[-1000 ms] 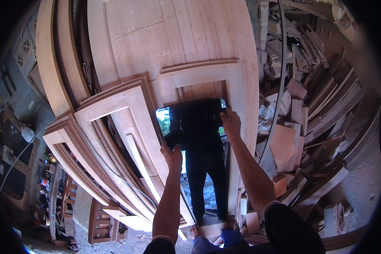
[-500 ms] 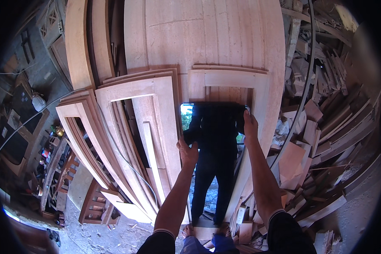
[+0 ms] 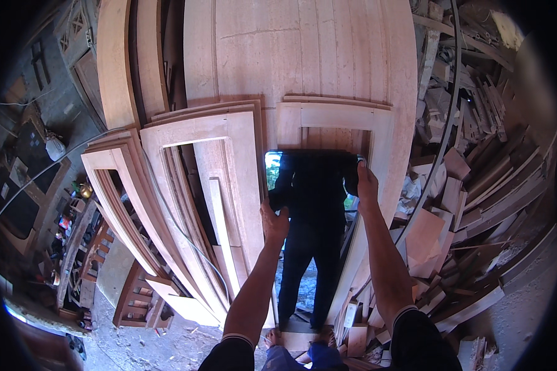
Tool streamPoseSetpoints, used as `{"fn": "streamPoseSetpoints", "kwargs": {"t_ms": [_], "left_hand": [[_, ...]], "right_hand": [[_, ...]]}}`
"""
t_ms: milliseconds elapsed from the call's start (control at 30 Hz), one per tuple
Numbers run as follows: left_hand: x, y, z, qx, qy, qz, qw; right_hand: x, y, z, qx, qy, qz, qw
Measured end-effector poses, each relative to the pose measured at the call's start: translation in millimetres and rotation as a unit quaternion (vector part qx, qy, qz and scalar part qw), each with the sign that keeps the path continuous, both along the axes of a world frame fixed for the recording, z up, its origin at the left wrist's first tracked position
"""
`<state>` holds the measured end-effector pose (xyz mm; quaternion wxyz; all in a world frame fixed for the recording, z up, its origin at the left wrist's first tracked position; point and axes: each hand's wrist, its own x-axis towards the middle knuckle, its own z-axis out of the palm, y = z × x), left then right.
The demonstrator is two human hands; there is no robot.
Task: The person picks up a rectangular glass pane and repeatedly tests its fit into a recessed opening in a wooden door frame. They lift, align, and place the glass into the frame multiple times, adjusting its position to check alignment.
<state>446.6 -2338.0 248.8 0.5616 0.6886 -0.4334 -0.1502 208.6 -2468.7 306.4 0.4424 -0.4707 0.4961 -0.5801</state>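
A tall, dark, mirror-like glass pane (image 3: 315,204) stands upright in front of me, its lower end near my feet. My left hand (image 3: 275,221) grips its left edge, the thumb showing on the near side. Higher up, my right hand (image 3: 367,185) is closed round the right edge. The pane reflects a dark figure, some green and bright light. Behind it leans a pale wooden frame (image 3: 382,133), partly hidden by the glass. To the left, close to my left hand, is another wooden frame (image 3: 244,145) with a long opening and a light strip (image 3: 223,216).
A broad wooden panel (image 3: 315,55) rises behind the frames. More narrow frames (image 3: 119,185) lean at left, crossed by a thin cable (image 3: 185,238). Heaped offcuts (image 3: 470,210) fill the right side, with a dark cable (image 3: 447,123) hanging before them. Slatted wood pieces (image 3: 136,303) lie at lower left.
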Motion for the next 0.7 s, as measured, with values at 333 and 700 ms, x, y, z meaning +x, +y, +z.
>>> {"fn": "streamPoseSetpoints", "kwargs": {"t_ms": [333,700], "left_hand": [[4.0,4.8,1.8,0.007,0.025,-0.009,1.0],[1.6,-0.5,4.1,0.011,0.028,0.026,0.999]], "right_hand": [[21.9,18.3,16.9,-0.056,-0.059,-0.072,0.994],[13.7,9.7,3.9,-0.065,-0.105,-0.042,0.991]]}}
